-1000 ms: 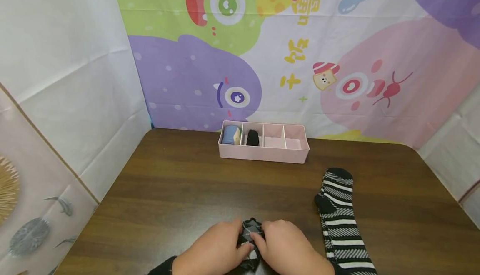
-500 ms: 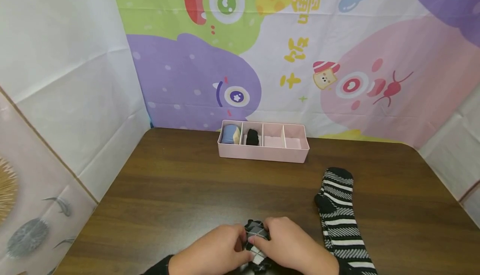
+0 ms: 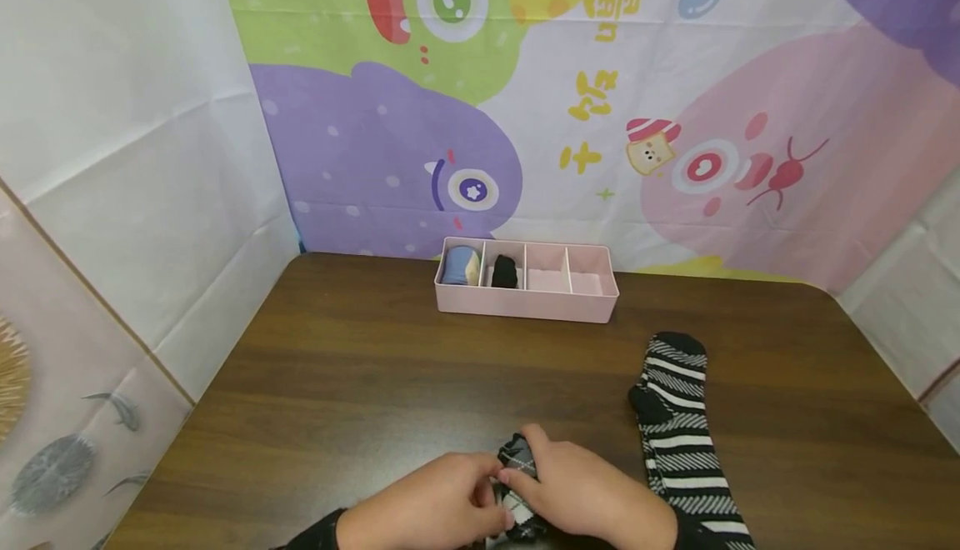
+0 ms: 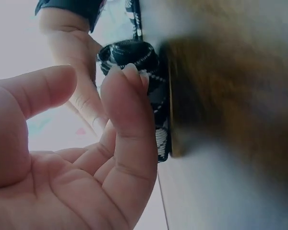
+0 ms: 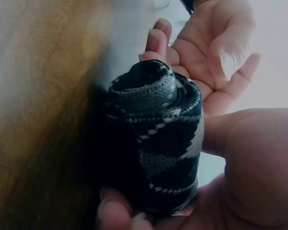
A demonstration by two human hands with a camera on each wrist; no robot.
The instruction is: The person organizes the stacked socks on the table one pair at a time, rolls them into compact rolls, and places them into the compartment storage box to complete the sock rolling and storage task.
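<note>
Between my two hands, close over the near part of the table, is a black, grey and white argyle sock point(image 3: 517, 452), rolled into a thick coil. My right hand point(image 3: 581, 487) grips the roll; in the right wrist view its thumb and fingertips close around the sock point(image 5: 165, 153). My left hand point(image 3: 435, 496) is beside it with loosely bent fingers, fingertips right at the roll. In the left wrist view the left thumb point(image 4: 50, 88) stands away from the sock. A black and white striped sock point(image 3: 682, 433) lies flat to the right.
A pink divided box point(image 3: 525, 304) stands at the table's back edge. Its left compartment has a blue roll point(image 3: 459, 267), the adjoining one a black roll point(image 3: 504, 272). A cartoon-printed cloth point(image 3: 390, 142) hangs behind the brown table point(image 3: 360, 367).
Both hands and the argyle roll have shifted slightly to the right. The left thumb and fingers have drawn toward the near side of the roll. The striped sock and the box stay put.
</note>
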